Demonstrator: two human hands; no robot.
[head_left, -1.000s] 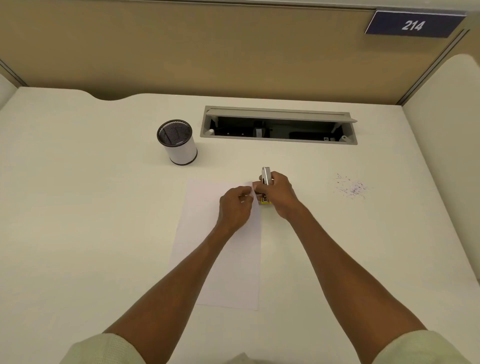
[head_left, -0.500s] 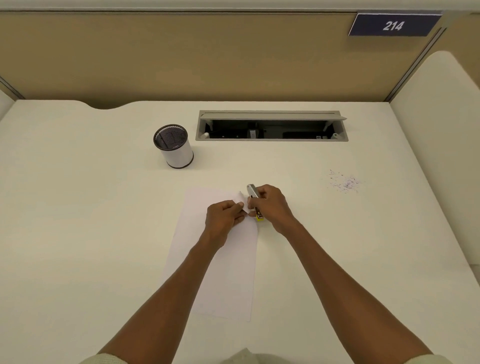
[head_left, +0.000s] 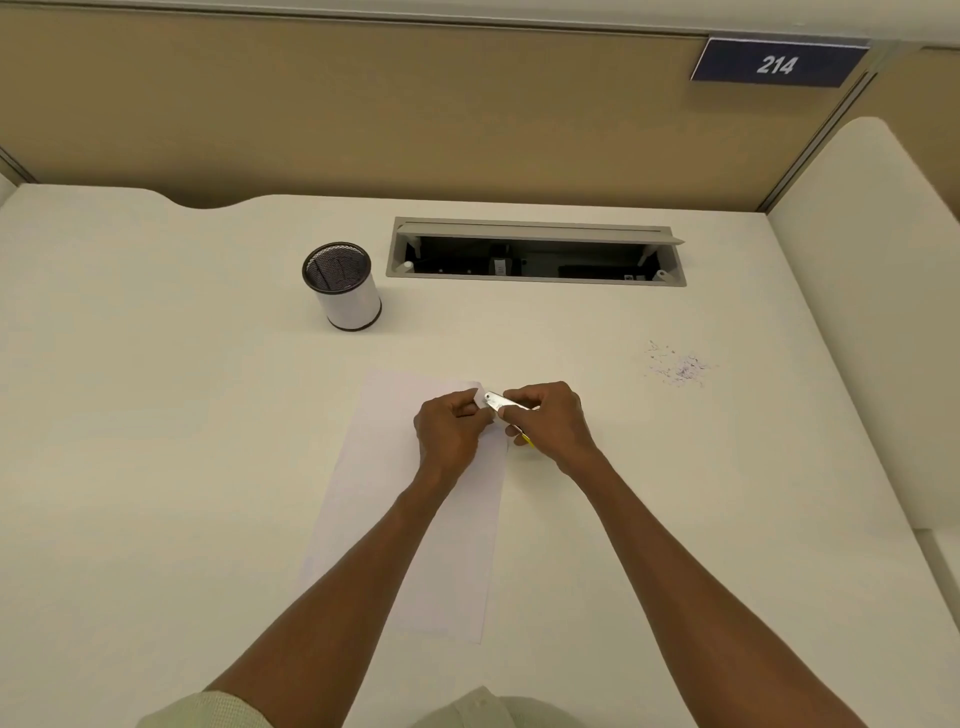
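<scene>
The stapler is a small one with a bright silver top and a strip of yellow showing under the palm. It sits at the 1 o'clock corner of the sheet of paper, its nose pointing toward about 10 o'clock over that corner. It looks rigid, light and compact, so it should squeeze with one hand. The polished top may be slippery, and the best hold is probably thumb beneath and fingers across the top, back from the nose so the mouth stays free. The right hand has it this way, fingers curled round the body and hiding most of it. The sheet is plain white, thin and limp, lying flat on the desk with its long side running from 12 to 6 o'clock. It would likely slide or buckle on the smooth surface unless held close to the corner being fastened. The left hand does this, its fingers bent and pinching the paper just beside the stapler's nose, and the two hands almost touch. Further out, a white pen cup with a black mesh inside stands at about 10 o'clock. An open grey cable hatch lies at 12 o'clock, and a patch of small dark specks at about 2 o'clock. A blue sign reading 214 hangs on the tan partition behind.
</scene>
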